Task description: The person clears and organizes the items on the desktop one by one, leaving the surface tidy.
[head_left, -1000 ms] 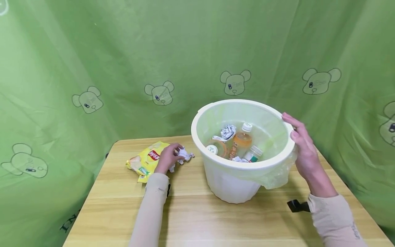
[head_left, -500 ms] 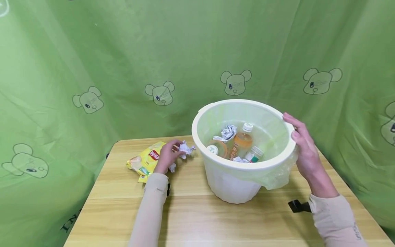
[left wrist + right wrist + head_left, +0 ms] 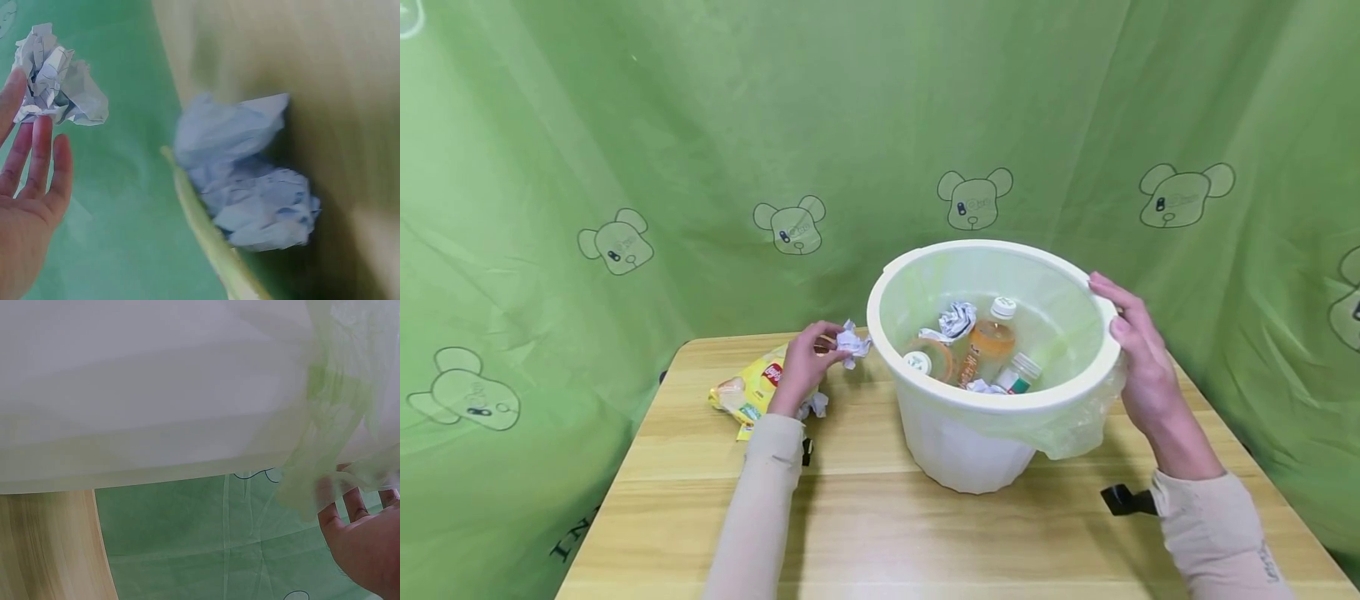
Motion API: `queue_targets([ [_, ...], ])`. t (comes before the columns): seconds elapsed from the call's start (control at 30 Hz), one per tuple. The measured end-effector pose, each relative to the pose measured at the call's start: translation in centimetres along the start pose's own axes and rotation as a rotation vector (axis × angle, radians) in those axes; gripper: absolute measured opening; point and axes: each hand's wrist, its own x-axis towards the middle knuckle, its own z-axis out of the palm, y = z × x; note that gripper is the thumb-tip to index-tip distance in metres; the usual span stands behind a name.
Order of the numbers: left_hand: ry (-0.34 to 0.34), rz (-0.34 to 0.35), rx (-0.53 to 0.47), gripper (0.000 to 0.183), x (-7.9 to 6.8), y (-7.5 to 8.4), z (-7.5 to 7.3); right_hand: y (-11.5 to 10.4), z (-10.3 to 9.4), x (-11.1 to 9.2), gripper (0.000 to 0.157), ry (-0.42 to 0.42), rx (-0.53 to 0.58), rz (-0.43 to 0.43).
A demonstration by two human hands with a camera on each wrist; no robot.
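Note:
My left hand (image 3: 805,367) pinches a crumpled ball of white paper (image 3: 852,343) between thumb and fingertips, raised above the table left of the bin. The left wrist view shows this paper ball (image 3: 56,81) at the fingertips, with other crumpled paper (image 3: 250,181) lying below on the table. A yellow chip bag (image 3: 745,396) lies under and beside the left forearm. My right hand (image 3: 1142,362) grips the right rim of a white bin (image 3: 962,454), thumb on the rim. In the right wrist view its fingers lie behind the pale green liner bag (image 3: 331,450).
Inside the bin are orange-labelled bottles with white caps, one bottle (image 3: 991,343) leaning in the middle, a small clear jar (image 3: 1018,372), and crumpled paper (image 3: 957,320). The wooden table (image 3: 865,533) ends at a green curtain (image 3: 865,125) behind.
My left hand has lifted the paper ball off the table and moved it slightly up and away. The right hand stays on the bin rim.

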Motion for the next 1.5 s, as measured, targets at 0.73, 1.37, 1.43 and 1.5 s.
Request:
queue_targets([
  [0.73,0.075,0.084,-0.103,0.041,-0.1,3.4,-2.3,-0.2,0.0,-0.1,0.050,0.010,-0.015,0.016],
  [1.37,0.150,0.178,-0.127,0.044,-0.2,6.9,-4.3,-0.2,0.1,0.0,0.049,-0.005,-0.005,0.004],
  [1.43,0.160,0.191,-0.133,0.044,-0.2,7.4,-4.6,-0.2,0.1,0.0,0.049,-0.008,-0.001,0.000],
  [1.5,0.168,0.201,-0.145,0.044,-0.2,7.9,-4.8,-0.2,0.1,0.0,0.049,-0.007,0.000,0.001],
])
